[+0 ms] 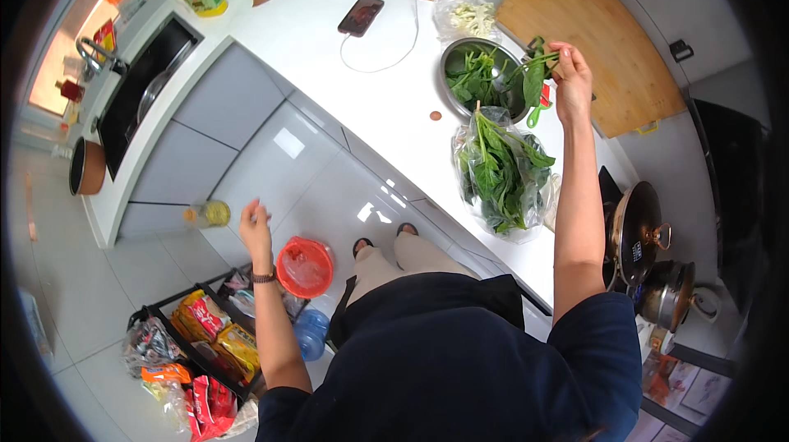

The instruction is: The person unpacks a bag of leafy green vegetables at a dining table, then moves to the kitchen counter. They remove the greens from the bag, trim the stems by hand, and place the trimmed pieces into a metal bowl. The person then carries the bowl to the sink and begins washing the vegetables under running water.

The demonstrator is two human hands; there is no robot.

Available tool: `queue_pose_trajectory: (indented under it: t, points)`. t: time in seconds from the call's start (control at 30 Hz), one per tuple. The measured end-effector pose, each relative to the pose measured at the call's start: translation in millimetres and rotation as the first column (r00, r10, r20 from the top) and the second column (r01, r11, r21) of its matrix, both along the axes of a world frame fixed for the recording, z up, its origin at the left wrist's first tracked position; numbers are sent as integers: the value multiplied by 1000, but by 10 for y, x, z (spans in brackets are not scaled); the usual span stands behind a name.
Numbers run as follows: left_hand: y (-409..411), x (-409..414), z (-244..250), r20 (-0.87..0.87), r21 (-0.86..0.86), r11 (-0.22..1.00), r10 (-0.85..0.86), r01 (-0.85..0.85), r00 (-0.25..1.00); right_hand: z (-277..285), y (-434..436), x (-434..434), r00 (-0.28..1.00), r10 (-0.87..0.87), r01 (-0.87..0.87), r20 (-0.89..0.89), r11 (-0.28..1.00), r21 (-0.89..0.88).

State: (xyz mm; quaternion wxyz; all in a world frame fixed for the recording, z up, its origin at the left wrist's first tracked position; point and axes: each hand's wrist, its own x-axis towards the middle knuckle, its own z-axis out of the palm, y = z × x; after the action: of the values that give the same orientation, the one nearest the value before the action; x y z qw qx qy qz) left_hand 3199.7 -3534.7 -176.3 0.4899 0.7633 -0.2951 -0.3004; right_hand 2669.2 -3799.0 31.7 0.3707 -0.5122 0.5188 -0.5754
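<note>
My right hand (572, 75) pinches the stems of a leafy green sprig (532, 81) over the right rim of a metal bowl (453, 99). Loose green leaves and stems (474, 75) lie inside the bowl. Beside it on the white countertop (394, 109), a clear plastic bag (459, 152) holds more leafy greens (499, 177). My left hand (254, 226) is held out on the other side, above the floor near a red plastic bin (305, 266). Its fingers are curled and slightly blurred, and I cannot make out anything in them.
A wooden cutting board (573, 29) leans against the wall. Near the bowl are a green-handled tool (535, 116), a small brown round object (436, 115) and a bag of pale vegetable pieces (471, 17). A phone (362, 15) trails a cable. Lidded pans (638, 232) stand at right.
</note>
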Motion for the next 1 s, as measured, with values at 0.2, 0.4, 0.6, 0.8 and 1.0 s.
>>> queue_pose_trajectory:
  t: [0.2, 0.4, 0.6, 0.8, 1.0]
  points:
    - [-1355, -1325, 1838, 123, -340, 763, -543, 549, 831, 195, 268, 401, 958, 240, -233, 160, 970, -64]
    - [-2105, -2646, 2531, 220, -298, 416, -846, 859, 486, 255, 478, 681, 865, 473, -479, 166, 878, -7]
    - [-2486, -3166, 2640, 302, -143, 400, -853, 905, 425, 256, 469, 460, 867, 475, -481, 150, 877, 0]
    - [-2537, -3026, 2153, 753, -7, 313, -624, 950, 211, 179, 447, 181, 863, 403, -404, 305, 913, -63]
    - [-2594, -2925, 2160, 50, -147, 330, -939, 933, 340, 180, 494, 126, 873, 333, -333, 356, 941, -63]
